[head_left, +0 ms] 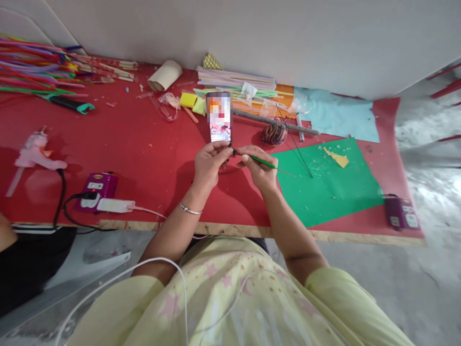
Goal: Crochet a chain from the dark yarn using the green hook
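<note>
My left hand pinches a small dark piece of yarn work, mostly hidden by the fingertips. Close beside it, my right hand is closed round a crochet hook with a green handle; its thin metal shaft sticks out to the right. The hook's working end meets the yarn between both hands, though the stitches are too small to make out. Just beyond my fingers stands a lit phone. A multicoloured ball of yarn lies right of it, with thin dark needles or sticks nearby.
A green sheet with yellow scraps lies at right, before a light-blue sheet. Fuzzy sticks, a cardboard tube, a pink glue gun and corded purple socket boxes sit on the red table. Another person's arm shows at left.
</note>
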`<action>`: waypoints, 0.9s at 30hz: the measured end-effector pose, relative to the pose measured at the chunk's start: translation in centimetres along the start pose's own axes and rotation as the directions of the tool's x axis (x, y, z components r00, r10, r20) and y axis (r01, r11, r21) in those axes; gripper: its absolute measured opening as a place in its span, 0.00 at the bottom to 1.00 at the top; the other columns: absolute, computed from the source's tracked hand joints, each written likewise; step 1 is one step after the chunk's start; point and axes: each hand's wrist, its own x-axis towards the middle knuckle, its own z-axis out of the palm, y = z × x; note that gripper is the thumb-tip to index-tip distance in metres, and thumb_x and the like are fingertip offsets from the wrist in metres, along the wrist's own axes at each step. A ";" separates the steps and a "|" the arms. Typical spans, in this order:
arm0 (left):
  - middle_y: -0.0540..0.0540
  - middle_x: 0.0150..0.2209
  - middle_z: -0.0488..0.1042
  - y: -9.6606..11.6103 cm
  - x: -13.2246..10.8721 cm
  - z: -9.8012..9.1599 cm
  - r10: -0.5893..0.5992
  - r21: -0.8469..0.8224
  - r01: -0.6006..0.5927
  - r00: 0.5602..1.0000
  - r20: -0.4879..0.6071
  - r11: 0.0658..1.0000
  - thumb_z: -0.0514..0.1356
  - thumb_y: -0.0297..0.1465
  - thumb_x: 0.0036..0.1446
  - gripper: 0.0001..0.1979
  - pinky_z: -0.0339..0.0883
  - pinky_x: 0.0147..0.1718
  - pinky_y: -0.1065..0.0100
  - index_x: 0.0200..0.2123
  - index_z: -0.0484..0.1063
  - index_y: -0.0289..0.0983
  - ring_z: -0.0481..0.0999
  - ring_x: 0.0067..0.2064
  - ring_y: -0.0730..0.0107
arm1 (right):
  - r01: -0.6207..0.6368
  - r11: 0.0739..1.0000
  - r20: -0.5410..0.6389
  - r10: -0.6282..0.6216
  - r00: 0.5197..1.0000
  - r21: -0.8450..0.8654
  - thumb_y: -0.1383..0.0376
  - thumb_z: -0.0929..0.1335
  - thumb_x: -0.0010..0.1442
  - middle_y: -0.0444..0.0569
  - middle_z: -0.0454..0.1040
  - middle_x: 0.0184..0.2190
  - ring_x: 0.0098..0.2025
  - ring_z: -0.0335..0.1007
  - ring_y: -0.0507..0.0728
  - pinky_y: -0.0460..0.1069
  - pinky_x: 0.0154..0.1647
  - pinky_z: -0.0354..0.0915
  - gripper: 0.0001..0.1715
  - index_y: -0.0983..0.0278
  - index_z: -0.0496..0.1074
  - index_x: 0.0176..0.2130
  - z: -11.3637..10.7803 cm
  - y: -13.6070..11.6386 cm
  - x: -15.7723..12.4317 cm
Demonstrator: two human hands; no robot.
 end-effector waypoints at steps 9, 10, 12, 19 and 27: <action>0.50 0.27 0.79 -0.7 0.4 -0.5 0.063 0.069 -0.064 0.998 0.020 0.996 0.75 0.34 0.45 0.16 0.60 0.18 0.76 0.39 0.82 0.39 0.72 0.23 0.78 | 0.040 0.998 0.052 -0.038 0.998 -0.051 0.57 0.77 0.61 0.48 0.83 0.44 0.45 0.82 0.56 0.49 0.38 0.82 0.10 0.52 0.85 0.44 -0.3 0.1 0.0; 0.50 0.28 0.79 -0.8 0.4 -0.5 0.095 0.087 -0.096 0.995 0.014 0.992 0.74 0.34 0.46 0.15 0.61 0.20 0.75 0.39 0.82 0.39 0.73 0.25 0.77 | 0.049 0.998 0.055 -0.046 0.997 -0.051 0.58 0.77 0.61 0.48 0.83 0.44 0.45 0.82 0.56 0.49 0.38 0.82 0.09 0.51 0.85 0.44 -0.3 0.1 0.0; 0.49 0.30 0.80 -1.1 0.4 -0.5 0.172 0.131 -0.170 0.985 -0.005 0.977 0.73 0.32 0.48 0.13 0.64 0.23 0.75 0.40 0.82 0.40 0.76 0.28 0.76 | 0.054 0.997 0.058 -0.051 0.997 -0.054 0.58 0.76 0.62 0.48 0.82 0.44 0.45 0.82 0.56 0.50 0.38 0.82 0.09 0.51 0.85 0.44 -0.2 0.1 0.0; 0.50 0.30 0.80 -2.0 0.4 -0.4 0.296 0.202 -0.280 0.954 -0.053 0.938 0.70 0.30 0.52 0.11 0.68 0.30 0.73 0.41 0.82 0.41 0.77 0.30 0.75 | 0.042 0.997 0.025 -0.041 0.999 -0.064 0.55 0.75 0.63 0.49 0.82 0.43 0.43 0.81 0.56 0.50 0.36 0.82 0.10 0.53 0.85 0.43 0.3 -0.4 -0.3; 0.50 0.29 0.79 -1.5 0.2 0.1 0.208 0.102 -0.198 0.973 -0.101 0.975 0.73 0.33 0.48 0.12 0.70 0.30 0.73 0.37 0.80 0.40 0.77 0.30 0.74 | 0.006 0.995 -0.043 -0.010 0.999 -0.095 0.53 0.75 0.63 0.49 0.82 0.43 0.43 0.81 0.56 0.50 0.36 0.83 0.13 0.56 0.85 0.42 1.0 -0.4 -0.6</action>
